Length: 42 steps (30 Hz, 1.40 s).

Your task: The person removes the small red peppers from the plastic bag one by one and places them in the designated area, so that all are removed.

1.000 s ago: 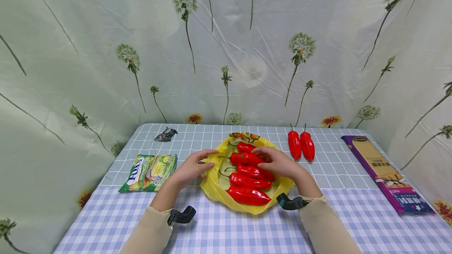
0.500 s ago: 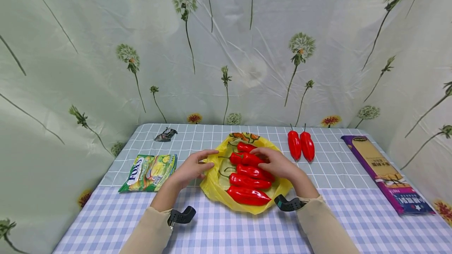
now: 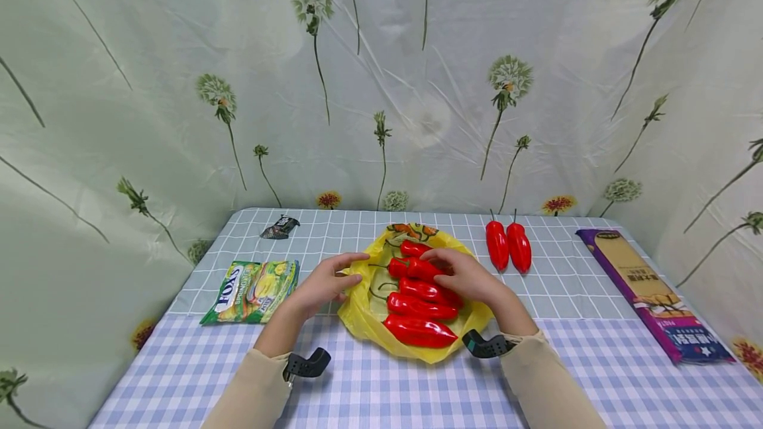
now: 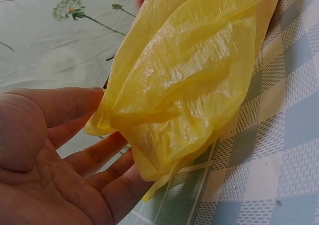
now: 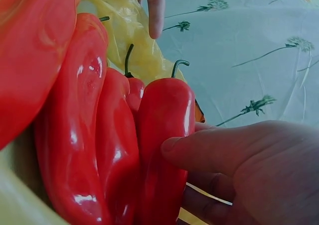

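Bagging step in hand: right hand (image 3: 471, 277) grips a red pepper (image 5: 167, 135) inside the yellow bag (image 3: 363, 313) at table centre; left hand (image 3: 324, 283), fingers relaxed, touches its rim. Next calls for releasing the pepper.

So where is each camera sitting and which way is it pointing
Head: worn on the head, looking forward and down at the table; both forearms, the left hand and right hand show.
Left wrist: beside the left palm, facing the yellow bag; fingers touch its edge.
Right wrist: beside the right hand, facing the red peppers; thumb on one pepper.
Shared: all three views show the bag; the head and right wrist views also show the peppers.
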{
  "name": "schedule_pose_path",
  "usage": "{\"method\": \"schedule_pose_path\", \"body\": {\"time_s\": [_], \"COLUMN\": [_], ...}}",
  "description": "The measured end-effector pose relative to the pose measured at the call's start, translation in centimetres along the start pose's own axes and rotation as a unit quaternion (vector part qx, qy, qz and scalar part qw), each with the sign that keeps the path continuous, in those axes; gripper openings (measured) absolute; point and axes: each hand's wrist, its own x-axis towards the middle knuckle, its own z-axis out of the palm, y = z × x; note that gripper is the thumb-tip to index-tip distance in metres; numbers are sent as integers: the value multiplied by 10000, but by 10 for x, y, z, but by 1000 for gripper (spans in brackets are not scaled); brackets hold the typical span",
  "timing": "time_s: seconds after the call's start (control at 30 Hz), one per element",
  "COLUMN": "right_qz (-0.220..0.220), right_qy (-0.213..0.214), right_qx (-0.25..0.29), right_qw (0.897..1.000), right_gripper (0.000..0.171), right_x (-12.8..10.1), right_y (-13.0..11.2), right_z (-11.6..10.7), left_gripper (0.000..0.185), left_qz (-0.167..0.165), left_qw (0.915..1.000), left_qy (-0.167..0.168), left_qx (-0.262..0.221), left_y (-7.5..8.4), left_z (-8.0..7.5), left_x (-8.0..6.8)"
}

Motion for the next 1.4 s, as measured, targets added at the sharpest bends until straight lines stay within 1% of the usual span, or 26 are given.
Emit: {"method": "schedule_pose_path", "body": {"time_s": [0.3,0.47,0.67,0.8,1.1,1.23,1.4], "right_qz": [-260,-477,-621,-724,-870,-873,-792], "right_qy": [22,91,187,332,710,841,978], "right_qx": [12,-71,-53,-38,-245,-264,-119], "right_qw": [9997,9988,9979,9968,9934,9923,9920], "right_gripper": [40,40,44,47,50,50,53], "right_x": [-2,-4,-6,-7,-10,-12,-13], "right_y": [-5,-9,-14,-16,-21,-22,-21], "right_z": [-2,-4,-6,-8,-13,-16,-20], "left_gripper": [44,45,45,45,44,44,44], "left_qz": [0,26,50,52,32,35,29], "left_qw": [10000,10000,10000,10000,9999,9999,10000], "left_qy": [30,22,19,37,72,64,49], "left_qx": [22,28,26,33,86,87,77], "left_y": [0,0,0,0,1,1,1], "left_z": [1,1,1,1,1,0,1], "left_x": [0,0,0,0,0,0,0]}}
